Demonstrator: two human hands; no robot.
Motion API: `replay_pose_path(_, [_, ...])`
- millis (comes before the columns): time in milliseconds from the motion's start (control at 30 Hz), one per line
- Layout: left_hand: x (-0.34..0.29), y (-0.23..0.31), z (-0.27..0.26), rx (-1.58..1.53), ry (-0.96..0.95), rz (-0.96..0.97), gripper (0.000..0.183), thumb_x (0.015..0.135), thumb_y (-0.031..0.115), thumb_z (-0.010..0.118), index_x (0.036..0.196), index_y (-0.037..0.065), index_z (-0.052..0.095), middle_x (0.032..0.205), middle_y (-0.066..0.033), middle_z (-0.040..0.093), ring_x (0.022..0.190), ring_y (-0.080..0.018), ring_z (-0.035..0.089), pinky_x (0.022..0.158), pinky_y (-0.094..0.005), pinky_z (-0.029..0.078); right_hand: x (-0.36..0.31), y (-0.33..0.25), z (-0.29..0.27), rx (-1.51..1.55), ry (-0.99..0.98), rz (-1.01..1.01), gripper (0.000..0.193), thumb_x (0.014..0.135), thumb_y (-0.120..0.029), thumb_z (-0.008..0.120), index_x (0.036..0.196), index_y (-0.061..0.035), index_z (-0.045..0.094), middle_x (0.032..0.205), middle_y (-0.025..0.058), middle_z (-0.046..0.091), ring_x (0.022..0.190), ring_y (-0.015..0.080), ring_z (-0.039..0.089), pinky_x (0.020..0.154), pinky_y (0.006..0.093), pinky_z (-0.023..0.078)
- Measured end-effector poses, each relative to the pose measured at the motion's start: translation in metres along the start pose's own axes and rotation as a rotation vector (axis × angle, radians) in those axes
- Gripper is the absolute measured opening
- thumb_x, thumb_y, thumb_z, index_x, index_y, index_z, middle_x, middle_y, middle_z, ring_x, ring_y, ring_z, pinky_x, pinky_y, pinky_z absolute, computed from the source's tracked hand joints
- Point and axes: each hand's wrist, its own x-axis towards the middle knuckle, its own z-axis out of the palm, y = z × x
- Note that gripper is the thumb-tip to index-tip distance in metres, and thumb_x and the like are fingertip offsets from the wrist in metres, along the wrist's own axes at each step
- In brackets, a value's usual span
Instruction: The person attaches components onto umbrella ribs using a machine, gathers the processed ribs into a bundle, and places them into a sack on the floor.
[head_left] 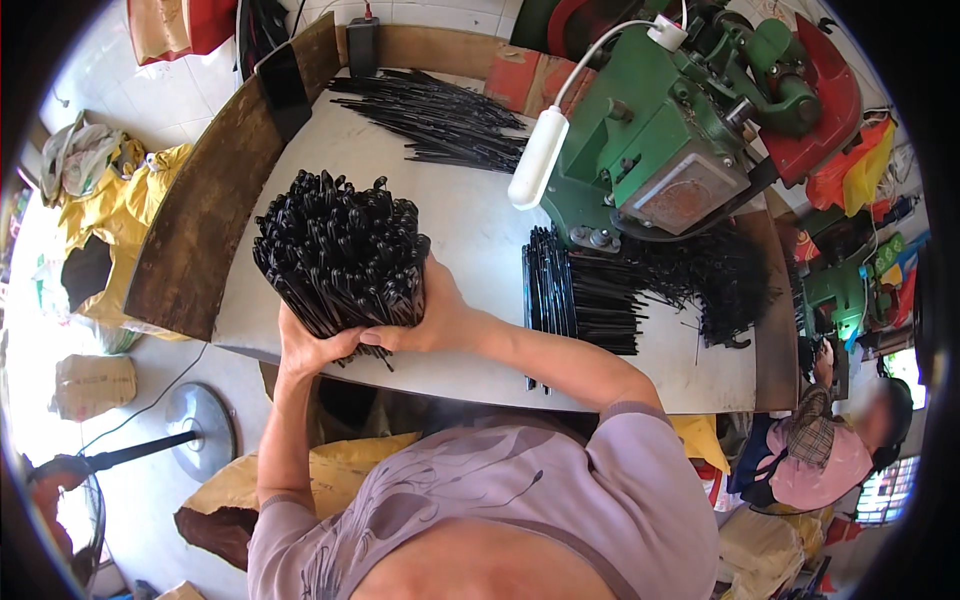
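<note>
A thick bundle of thin black rods with looped, rounded ends point(340, 250) stands tilted over the front left of the pale worktable point(460, 250). My left hand point(308, 345) wraps its lower left side, and my right hand point(435, 305) clasps its right side. My thumbs come close together at the front of the bundle, with a few rod ends poking out below them. What the far fingers do is hidden behind the rods. More black rods point(440, 118) lie loosely at the back of the table. Further rods point(590, 300) are lined up right of my right forearm.
A green machine point(650, 140) with a red guard and a white lamp point(540, 158) stands at the back right. Wooden boards point(190, 220) edge the table. A fan stand point(200, 430) and yellow sacks point(120, 210) are at left. Another person point(815, 450) sits at far right.
</note>
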Motion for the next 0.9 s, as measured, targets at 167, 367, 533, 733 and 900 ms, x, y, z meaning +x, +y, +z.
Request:
replay_pose_path(167, [-0.013,0.001,0.006,0.132,0.114,0.008,0.06,0.053,0.016,0.071,0.103,-0.006,0.047,0.094,-0.0089,0.057,0.084,-0.0155,0.055,0.075,-0.0282,0.045,-0.006,-0.015,0.002,-0.102,0.063,-0.07,0.087,0.058,-0.023,0.075,0.123,0.0048,0.024,0.107,0.0218,0.05,0.098,0.0283,0.054,0.084,0.0337,0.042])
replay_pose_path(367, [-0.051,0.015,0.021,0.063,0.089,-0.052,0.062,0.05,0.013,0.07,0.105,-0.006,0.048,0.097,-0.0086,0.057,0.086,-0.0163,0.055,0.077,-0.0293,0.044,-0.041,-0.045,0.008,-0.051,0.152,-0.04,0.075,0.057,-0.019,0.073,0.116,0.0037,0.032,0.097,0.0199,0.052,0.089,0.0291,0.056,0.078,0.0341,0.045])
replay_pose_path(533, [-0.079,0.006,0.031,-0.17,0.262,0.041,0.05,0.052,0.015,0.063,0.096,-0.006,0.055,0.093,-0.0113,0.06,0.089,-0.0199,0.056,0.085,-0.0324,0.042,-0.05,-0.071,0.002,-0.243,0.15,-0.209,0.088,0.051,-0.02,0.078,0.119,0.0063,0.029,0.099,0.0186,0.051,0.087,0.0289,0.056,0.075,0.0329,0.045])
replay_pose_path(733, [-0.073,0.014,0.065,-0.125,-0.005,0.029,0.052,0.052,0.014,0.064,0.098,-0.006,0.054,0.094,-0.0115,0.059,0.089,-0.0202,0.056,0.085,-0.0324,0.042,-0.065,-0.097,-0.008,-0.284,0.314,-0.418,0.09,0.049,-0.037,0.079,0.113,0.0089,0.036,0.091,0.0194,0.051,0.075,0.0325,0.055,0.066,0.0343,0.045])
replay_pose_path(900, [-0.064,0.013,0.093,-0.111,-0.246,0.048,0.053,0.051,0.013,0.064,0.099,-0.006,0.053,0.095,-0.0117,0.059,0.089,-0.0205,0.056,0.084,-0.0324,0.042,-0.079,-0.104,-0.011,-0.334,0.395,-0.461,0.088,0.051,-0.043,0.076,0.111,0.009,0.037,0.088,0.0189,0.051,0.074,0.0332,0.054,0.065,0.0358,0.044])
